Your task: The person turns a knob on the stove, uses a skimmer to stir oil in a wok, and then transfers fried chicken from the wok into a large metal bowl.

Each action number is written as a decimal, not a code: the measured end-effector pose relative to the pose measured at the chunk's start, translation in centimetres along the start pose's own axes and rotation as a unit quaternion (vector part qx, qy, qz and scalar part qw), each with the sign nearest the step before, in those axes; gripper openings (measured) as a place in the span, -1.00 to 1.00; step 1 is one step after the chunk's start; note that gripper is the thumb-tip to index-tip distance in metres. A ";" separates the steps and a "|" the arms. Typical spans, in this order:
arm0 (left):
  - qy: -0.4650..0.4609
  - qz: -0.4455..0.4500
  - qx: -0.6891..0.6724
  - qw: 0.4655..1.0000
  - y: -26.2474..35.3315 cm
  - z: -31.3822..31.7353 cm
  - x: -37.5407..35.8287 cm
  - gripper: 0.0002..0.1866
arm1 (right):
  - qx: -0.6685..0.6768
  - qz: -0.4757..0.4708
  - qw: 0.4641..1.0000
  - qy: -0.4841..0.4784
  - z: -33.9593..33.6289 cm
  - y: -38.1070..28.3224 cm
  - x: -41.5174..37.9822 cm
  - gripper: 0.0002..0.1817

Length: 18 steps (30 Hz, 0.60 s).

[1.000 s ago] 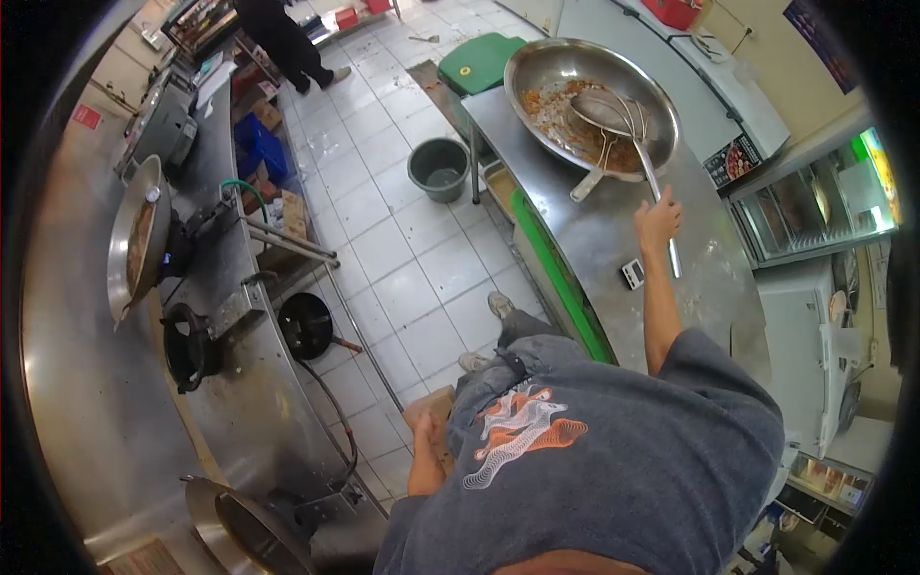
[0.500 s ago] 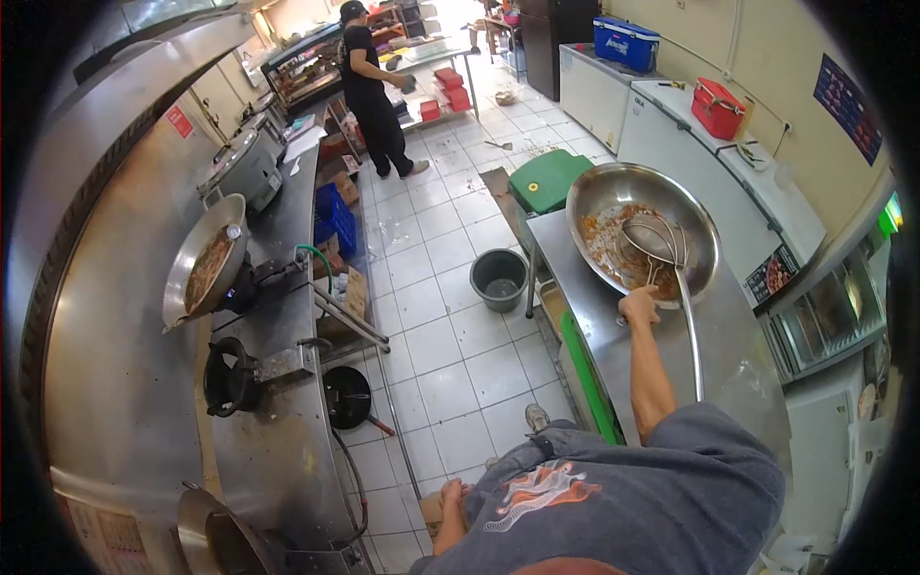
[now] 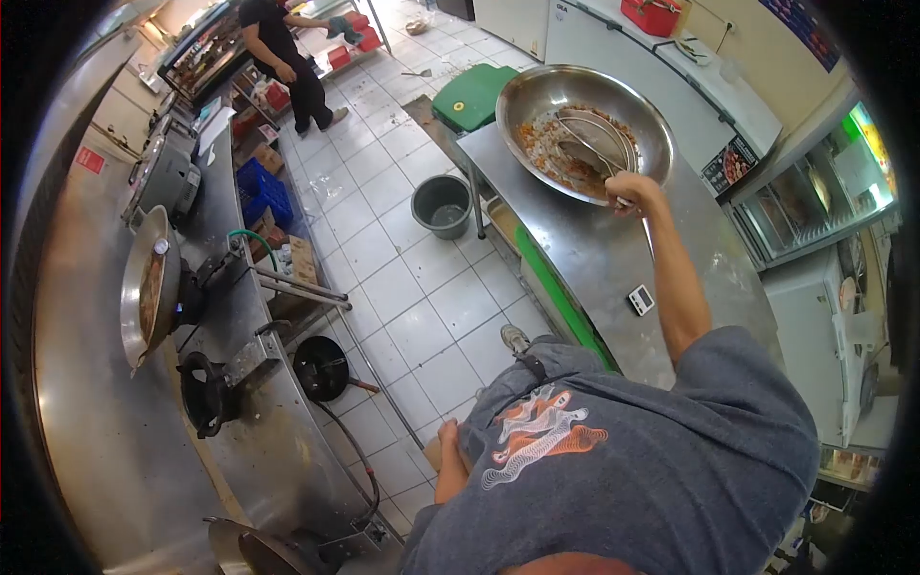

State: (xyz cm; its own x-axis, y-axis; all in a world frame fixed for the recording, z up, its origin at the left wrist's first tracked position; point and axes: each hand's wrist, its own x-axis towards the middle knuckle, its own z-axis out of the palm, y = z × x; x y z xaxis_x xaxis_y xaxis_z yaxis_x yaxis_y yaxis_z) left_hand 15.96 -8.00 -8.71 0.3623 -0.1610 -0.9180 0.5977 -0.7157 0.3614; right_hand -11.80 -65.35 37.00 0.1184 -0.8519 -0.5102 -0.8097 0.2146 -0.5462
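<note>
While right hand (image 3: 632, 192) clenches likely light, stiff strainer (image 3: 586, 151) just ahead by its handle, best hold, left hand (image 3: 448, 434) opening/grip is unclear.

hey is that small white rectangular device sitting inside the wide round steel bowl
No, the small white rectangular device lies on the shiny steel table, outside the wide round steel bowl.

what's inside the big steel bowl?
Inside the steel bowl: orange-brown food bits, plus a strainer. Whatever lies directly beneath the strainer and behind the right hand is largely hidden.
</note>
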 end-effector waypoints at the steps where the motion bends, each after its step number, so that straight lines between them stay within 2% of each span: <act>1: 0.000 -0.003 0.003 1.000 0.1 0.0 0.1 -0.77 | 0.018 -0.020 0.999 -0.025 -0.7 0.5 1.0 -0.84; 2: 0.003 -0.003 0.007 1.000 0.1 0.0 0.1 -0.77 | 0.037 -0.039 0.997 -0.050 -1.3 1.0 1.9 -0.87; 3: 0.007 -0.002 0.018 1.000 0.8 0.1 -0.3 -0.77 | 0.026 -0.088 0.990 -0.109 -3.2 3.3 6.7 -0.86; 5: 0.025 0.024 0.052 0.998 2.6 0.8 -1.8 -0.77 | -0.010 -0.078 0.985 -0.152 -4.8 3.2 7.8 -0.87; 7: 0.026 0.042 0.056 0.997 4.1 1.3 -2.2 -0.75 | -0.060 0.039 0.990 -0.121 -6.3 -3.7 3.0 -0.91; 9: 0.014 0.047 0.029 0.998 4.7 1.3 -1.4 -0.73 | -0.026 0.006 0.996 -0.083 -5.8 -5.1 2.9 -0.94; 12: 0.014 0.077 0.087 0.993 8.1 2.9 -2.2 -0.70 | 0.033 -0.034 0.998 -0.046 -5.4 -4.6 4.1 -0.87; 14: -0.017 0.136 0.119 0.983 11.7 5.1 -4.1 -0.66 | -0.017 -0.015 0.996 -0.082 -4.9 -6.3 3.2 -0.85; 17: -0.061 0.219 0.115 0.967 16.6 9.1 -6.5 -0.65 | -0.002 -0.041 0.987 -0.155 -5.4 -4.1 7.4 -0.90; 18: -0.078 0.248 0.112 0.959 17.8 10.1 -7.0 -0.65 | -0.019 -0.106 0.970 -0.216 -6.2 -2.9 9.7 -0.91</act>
State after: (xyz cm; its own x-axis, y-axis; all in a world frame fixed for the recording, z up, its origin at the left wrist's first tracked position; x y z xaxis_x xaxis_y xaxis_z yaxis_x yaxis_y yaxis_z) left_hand 16.84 -26.51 2.53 0.4409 -0.6063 -0.6618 0.2045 -0.6501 0.7318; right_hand -11.91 -77.25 37.74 0.5083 -0.5930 -0.6245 -0.7604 0.0314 -0.6487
